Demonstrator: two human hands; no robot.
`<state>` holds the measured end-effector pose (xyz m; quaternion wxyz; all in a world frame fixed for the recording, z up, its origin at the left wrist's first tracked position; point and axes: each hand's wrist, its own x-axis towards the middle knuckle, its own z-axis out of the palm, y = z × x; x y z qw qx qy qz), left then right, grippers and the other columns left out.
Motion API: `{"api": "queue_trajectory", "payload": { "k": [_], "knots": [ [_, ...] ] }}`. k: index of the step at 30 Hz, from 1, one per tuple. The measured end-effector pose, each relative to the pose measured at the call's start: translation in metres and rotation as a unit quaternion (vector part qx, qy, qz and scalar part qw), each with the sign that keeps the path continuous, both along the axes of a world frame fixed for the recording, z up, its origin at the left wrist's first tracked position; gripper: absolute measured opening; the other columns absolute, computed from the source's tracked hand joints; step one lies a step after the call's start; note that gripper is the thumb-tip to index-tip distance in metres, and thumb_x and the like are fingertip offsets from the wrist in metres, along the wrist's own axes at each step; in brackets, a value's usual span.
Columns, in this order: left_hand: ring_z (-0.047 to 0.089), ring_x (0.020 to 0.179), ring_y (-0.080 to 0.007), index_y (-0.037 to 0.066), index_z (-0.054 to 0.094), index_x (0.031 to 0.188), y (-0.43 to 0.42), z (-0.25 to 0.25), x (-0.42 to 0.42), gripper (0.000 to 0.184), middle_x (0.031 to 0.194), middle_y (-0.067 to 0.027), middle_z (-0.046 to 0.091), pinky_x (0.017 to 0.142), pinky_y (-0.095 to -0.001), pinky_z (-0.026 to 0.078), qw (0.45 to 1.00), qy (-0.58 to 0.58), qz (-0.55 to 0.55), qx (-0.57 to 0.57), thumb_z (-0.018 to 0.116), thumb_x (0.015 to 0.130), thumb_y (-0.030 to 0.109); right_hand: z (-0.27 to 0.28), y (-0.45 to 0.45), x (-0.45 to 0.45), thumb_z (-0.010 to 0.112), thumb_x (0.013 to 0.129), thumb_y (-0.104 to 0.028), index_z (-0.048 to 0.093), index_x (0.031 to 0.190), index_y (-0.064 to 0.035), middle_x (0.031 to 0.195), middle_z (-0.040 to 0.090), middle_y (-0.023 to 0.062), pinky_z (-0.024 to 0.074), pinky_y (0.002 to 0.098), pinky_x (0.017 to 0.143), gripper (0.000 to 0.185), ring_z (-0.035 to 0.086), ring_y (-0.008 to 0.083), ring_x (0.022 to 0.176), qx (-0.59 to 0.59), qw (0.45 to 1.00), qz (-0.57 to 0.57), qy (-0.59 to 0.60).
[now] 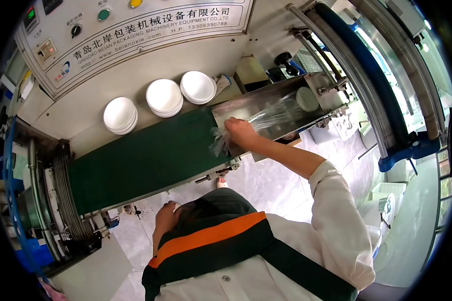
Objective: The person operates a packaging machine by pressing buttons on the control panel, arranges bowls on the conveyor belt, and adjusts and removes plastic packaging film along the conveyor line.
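Crumpled clear plastic film (273, 116) is bunched in my right hand (240, 133), whose fingers are closed around it over the right end of the green conveyor belt (145, 158). Loose film ends hang out below the fist. From there the film stretches right along the metal trough (231, 108) to a round whitish piece (307, 99), perhaps a bowl, at the far end. My left hand (166, 220) is low beside my waist, in front of the belt. Its fingers are curled, and a small pale spot shows at them; what they hold is unclear.
Behind the belt stand a left stack (119, 115), a middle stack (164, 97) and a right stack (198, 87) of white bowls. A control panel (135, 35) rises above them. Large rollers (366, 70) are at upper right; a ribbed guard (73, 198) is at the belt's left end.
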<state>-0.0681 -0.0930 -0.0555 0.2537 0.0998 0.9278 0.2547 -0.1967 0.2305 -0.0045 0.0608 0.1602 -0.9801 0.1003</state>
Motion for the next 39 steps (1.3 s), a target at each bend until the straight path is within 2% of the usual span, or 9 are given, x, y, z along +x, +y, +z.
{"api": "queue_trajectory", "payload": {
  "k": [5,14,20,22,26,32,35,37,39],
  "knots": [
    [0.051,0.075,-0.0305,0.004,0.048,0.089,0.011,0.007,-0.006,0.026,0.081,-0.0161,0.052,0.063,-0.0366,0.041,0.999,0.03,-0.044,0.009,0.052,0.07,0.022,-0.003,-0.039,-0.004,0.049,0.056,0.002,0.046,0.075,-0.0018,0.073,0.049,0.0146,0.0431,0.0361,0.059,0.02,0.052,0.03,0.067,-0.049,0.999,0.01,-0.021],
    [0.052,0.075,-0.0272,0.001,0.046,0.089,0.07,0.052,-0.032,0.024,0.079,-0.0154,0.053,0.063,-0.0342,0.041,0.96,0.053,-0.119,0.249,0.052,0.071,0.017,-0.006,-0.114,-0.015,0.05,0.057,0.0,0.048,0.072,-0.0013,0.072,0.051,0.0159,0.0434,0.0372,0.059,0.015,0.052,0.0307,0.067,-0.064,0.996,0.041,-0.037],
    [0.047,0.085,-0.0282,0.001,0.045,0.094,0.112,0.04,-0.076,0.031,0.092,-0.0149,0.049,0.069,-0.037,0.038,0.929,0.302,-0.139,0.161,0.052,0.067,0.014,-0.009,-0.167,-0.028,0.051,0.057,-0.001,0.054,0.065,-0.0012,0.068,0.054,0.0168,0.0451,0.035,0.058,0.008,0.054,0.0309,0.067,-0.073,0.993,0.071,-0.06],
    [0.044,0.088,-0.0296,0.001,0.042,0.1,0.119,0.03,-0.091,0.039,0.097,-0.0141,0.046,0.07,-0.0388,0.036,0.856,0.495,-0.092,0.12,0.053,0.065,0.015,-0.004,-0.186,-0.03,0.052,0.057,-0.002,0.056,0.063,-0.0015,0.067,0.055,0.0169,0.0456,0.034,0.057,0.007,0.055,0.0309,0.066,-0.07,0.992,0.074,-0.074],
    [0.043,0.086,-0.0284,0.002,0.038,0.107,0.12,0.026,-0.113,0.049,0.1,-0.0127,0.044,0.072,-0.0372,0.035,0.846,0.521,-0.075,0.086,0.054,0.064,0.02,0.001,-0.225,-0.031,0.052,0.058,-0.004,0.058,0.06,-0.0031,0.064,0.056,0.0155,0.0465,0.0326,0.056,0.006,0.057,0.0283,0.063,-0.05,0.992,0.088,-0.078],
    [0.043,0.07,-0.0234,0.007,0.048,0.084,0.087,0.019,-0.133,0.027,0.076,-0.0072,0.044,0.064,-0.0346,0.036,0.902,0.408,-0.095,0.1,0.055,0.062,0.021,-0.003,-0.265,-0.033,0.053,0.057,-0.004,0.058,0.06,-0.0028,0.063,0.056,0.0154,0.0469,0.0316,0.056,0.006,0.057,0.0272,0.064,-0.079,0.987,0.111,-0.08],
    [0.043,0.07,-0.0238,0.008,0.051,0.08,0.063,0.012,-0.136,0.022,0.073,-0.0075,0.043,0.063,-0.0369,0.036,0.92,0.372,-0.068,0.107,0.056,0.061,0.016,0.005,-0.266,-0.035,0.053,0.058,-0.005,0.057,0.074,-0.0015,0.072,0.056,0.0165,0.0461,0.0315,0.058,0.016,0.056,0.0283,0.068,-0.126,0.969,0.166,-0.136],
    [0.044,0.068,-0.0252,0.008,0.05,0.076,0.049,0.018,-0.129,0.018,0.07,-0.008,0.045,0.061,-0.0363,0.036,0.884,0.462,-0.036,0.065,0.058,0.061,0.013,0.035,-0.235,-0.026,0.055,0.061,-0.009,0.05,0.091,-0.0024,0.081,0.054,0.0157,0.0445,0.0326,0.061,0.032,0.054,0.0285,0.072,-0.316,0.925,0.183,-0.105],
    [0.044,0.065,-0.0265,0.007,0.049,0.071,0.037,0.021,-0.132,0.011,0.068,-0.0075,0.046,0.057,-0.0344,0.036,0.847,0.51,0.049,0.141,0.055,0.063,0.009,0.051,-0.188,-0.027,0.056,0.065,-0.013,0.043,0.102,-0.0051,0.085,0.051,0.0127,0.043,0.033,0.066,0.04,0.053,0.0253,0.075,-0.328,0.928,0.154,-0.086]
  ]
}}
